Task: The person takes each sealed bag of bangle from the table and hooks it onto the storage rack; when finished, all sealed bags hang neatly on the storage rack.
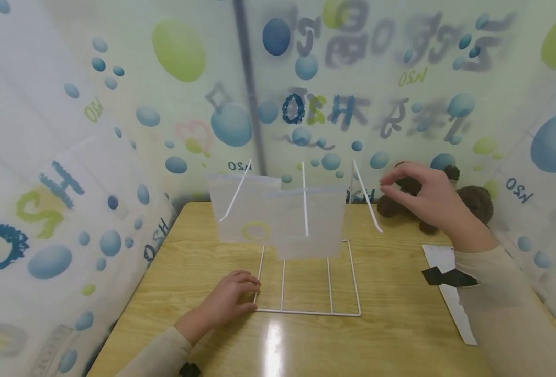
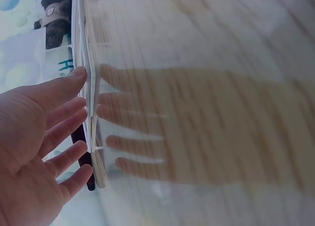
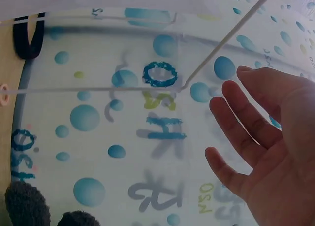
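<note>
A white wire rack (image 1: 306, 312) stands on the wooden table, its slanted arms rising above a rectangular base. Two translucent zip bags, one at the left arm (image 1: 264, 204) and one at the middle arm (image 1: 325, 220), hang side by side. My left hand (image 1: 233, 296) rests by the base's left front corner, fingers extended; in the left wrist view, its thumb and fingers (image 2: 66, 113) spread along the wires. Raised just right of the bare right arm (image 1: 367, 196) of the rack, my right hand (image 1: 431, 201) holds nothing. The right wrist view shows its fingers (image 3: 241, 122) loosely bent near that arm.
Behind my right hand sits a brown plush toy (image 1: 476, 203) at the table's far right. A white sheet (image 1: 438, 254) with an uneven edge lies partly under my right forearm. Curtains printed with bubbles (image 1: 231, 124) enclose the back and sides of the table.
</note>
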The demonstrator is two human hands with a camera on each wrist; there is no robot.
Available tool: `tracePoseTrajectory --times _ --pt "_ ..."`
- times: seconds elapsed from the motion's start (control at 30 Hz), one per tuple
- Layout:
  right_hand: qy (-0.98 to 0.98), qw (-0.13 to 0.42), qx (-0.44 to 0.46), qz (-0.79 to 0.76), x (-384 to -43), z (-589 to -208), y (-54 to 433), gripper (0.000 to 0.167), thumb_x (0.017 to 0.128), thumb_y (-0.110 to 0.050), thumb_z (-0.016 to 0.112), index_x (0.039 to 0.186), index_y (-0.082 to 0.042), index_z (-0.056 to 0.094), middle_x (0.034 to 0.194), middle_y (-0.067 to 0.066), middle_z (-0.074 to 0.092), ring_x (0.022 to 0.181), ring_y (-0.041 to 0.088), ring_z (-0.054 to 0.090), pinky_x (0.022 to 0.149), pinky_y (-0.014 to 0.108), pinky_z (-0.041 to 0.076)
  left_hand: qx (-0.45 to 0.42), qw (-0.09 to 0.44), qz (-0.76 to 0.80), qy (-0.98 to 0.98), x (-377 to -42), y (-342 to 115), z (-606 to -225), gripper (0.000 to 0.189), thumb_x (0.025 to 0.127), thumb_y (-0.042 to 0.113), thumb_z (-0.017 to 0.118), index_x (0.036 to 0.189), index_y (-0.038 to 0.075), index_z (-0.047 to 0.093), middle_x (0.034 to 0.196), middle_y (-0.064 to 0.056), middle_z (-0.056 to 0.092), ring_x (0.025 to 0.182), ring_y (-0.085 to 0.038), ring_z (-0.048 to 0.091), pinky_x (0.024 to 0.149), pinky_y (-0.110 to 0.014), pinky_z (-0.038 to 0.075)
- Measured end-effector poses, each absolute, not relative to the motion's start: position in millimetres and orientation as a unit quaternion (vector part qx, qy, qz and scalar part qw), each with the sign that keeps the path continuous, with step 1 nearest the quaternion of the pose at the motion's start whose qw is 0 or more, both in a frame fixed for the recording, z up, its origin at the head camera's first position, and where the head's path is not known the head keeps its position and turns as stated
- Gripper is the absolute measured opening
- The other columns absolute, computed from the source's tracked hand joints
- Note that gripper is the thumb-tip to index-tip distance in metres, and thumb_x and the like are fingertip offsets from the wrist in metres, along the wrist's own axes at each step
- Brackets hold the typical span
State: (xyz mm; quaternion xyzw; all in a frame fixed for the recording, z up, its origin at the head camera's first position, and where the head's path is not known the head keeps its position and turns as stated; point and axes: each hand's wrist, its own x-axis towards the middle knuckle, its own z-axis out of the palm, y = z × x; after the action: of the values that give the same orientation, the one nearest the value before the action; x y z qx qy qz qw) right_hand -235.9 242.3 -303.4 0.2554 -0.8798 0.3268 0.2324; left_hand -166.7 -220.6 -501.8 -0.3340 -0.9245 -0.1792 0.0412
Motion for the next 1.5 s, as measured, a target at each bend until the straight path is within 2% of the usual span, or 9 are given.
tracePoseTrajectory --times 0.17,0.3,0.6,0.83,1.0,1.23,1.37,1.43,1.5 --pt "-0.91 0.194 0.201 0.306 -225 -318 270 0.01 0.095 -0.021 0.076 0.105 -0.021 0.074 0.101 -0.001 0.072 0.09 -0.009 0.053 0.075 0.014 0.042 -0.331 0.037 -0.176 -0.926 -166 -220 -501 0.037 0.081 0.023 0.087 0.113 0.009 0.077 0.128 -0.005 0.071 0.125 -0.031 0.06 0.107 -0.056 0.05" --pt "-0.921 0.184 0.177 0.296 -221 -336 295 0.009 0.094 -0.021 0.077 0.103 -0.023 0.074 0.098 -0.002 0.073 0.086 -0.009 0.053 0.067 0.014 0.041 -0.331 0.038 -0.177 -0.926 -166 -220 -501 0.036 0.08 0.022 0.087 0.112 0.008 0.077 0.127 -0.005 0.071 0.124 -0.031 0.06 0.108 -0.055 0.05" --pt "-0.938 0.148 0.158 0.27 -218 -383 354 0.012 0.093 -0.02 0.078 0.105 -0.02 0.074 0.096 0.001 0.074 0.09 -0.027 0.046 0.068 0.01 0.041 -0.337 0.043 -0.176 -0.924 -166 -221 -501 0.036 0.08 0.022 0.087 0.112 0.009 0.077 0.126 -0.004 0.071 0.124 -0.031 0.061 0.108 -0.053 0.051" --pt "-0.949 0.114 0.152 0.252 -218 -410 390 0.011 0.092 -0.015 0.077 0.102 -0.012 0.074 0.092 0.0 0.074 0.085 -0.023 0.05 0.062 0.014 0.047 -0.334 0.043 -0.172 -0.926 -167 -221 -503 0.035 0.082 0.024 0.087 0.113 0.01 0.077 0.127 -0.003 0.071 0.125 -0.03 0.06 0.107 -0.053 0.051" --pt "-0.957 0.09 0.144 0.235 -223 -427 409 0.013 0.091 -0.013 0.078 0.102 -0.007 0.073 0.092 0.001 0.074 0.084 -0.022 0.048 0.068 0.012 0.047 -0.335 0.046 -0.172 -0.925 -167 -222 -504 0.036 0.081 0.024 0.087 0.112 0.009 0.077 0.126 -0.003 0.071 0.124 -0.029 0.06 0.106 -0.052 0.051" --pt "-0.965 0.053 0.124 0.225 -232 -447 436 0.021 0.093 -0.016 0.076 0.107 -0.001 0.072 0.099 0.009 0.075 0.081 -0.019 0.048 0.068 0.018 0.052 -0.33 0.039 -0.175 -0.927 -167 -222 -505 0.036 0.082 0.024 0.087 0.113 0.009 0.077 0.128 -0.003 0.071 0.125 -0.03 0.06 0.108 -0.053 0.05" --pt "-0.967 0.019 0.09 0.238 -239 -459 454 0.028 0.098 -0.022 0.072 0.114 0.0 0.07 0.106 0.016 0.073 0.083 -0.015 0.052 0.067 0.018 0.052 -0.328 0.037 -0.177 -0.927 -167 -221 -505 0.036 0.082 0.024 0.086 0.113 0.009 0.077 0.128 -0.003 0.071 0.125 -0.031 0.06 0.108 -0.053 0.05" --pt "-0.966 0.003 0.074 0.246 -242 -464 461 0.032 0.099 -0.026 0.07 0.117 0.001 0.069 0.11 0.022 0.071 0.087 0.0 0.061 0.069 0.026 0.056 -0.326 0.036 -0.176 -0.928 -166 -221 -504 0.036 0.082 0.024 0.086 0.113 0.009 0.077 0.128 -0.004 0.071 0.125 -0.031 0.06 0.108 -0.054 0.05" --pt "-0.968 0.0 0.057 0.245 -244 -471 466 0.033 0.099 -0.026 0.07 0.118 0.002 0.069 0.114 0.027 0.069 0.091 0.021 0.069 0.072 0.036 0.06 -0.325 0.036 -0.174 -0.929 -166 -220 -503 0.036 0.082 0.024 0.086 0.113 0.009 0.077 0.127 -0.004 0.071 0.125 -0.031 0.06 0.108 -0.053 0.05"
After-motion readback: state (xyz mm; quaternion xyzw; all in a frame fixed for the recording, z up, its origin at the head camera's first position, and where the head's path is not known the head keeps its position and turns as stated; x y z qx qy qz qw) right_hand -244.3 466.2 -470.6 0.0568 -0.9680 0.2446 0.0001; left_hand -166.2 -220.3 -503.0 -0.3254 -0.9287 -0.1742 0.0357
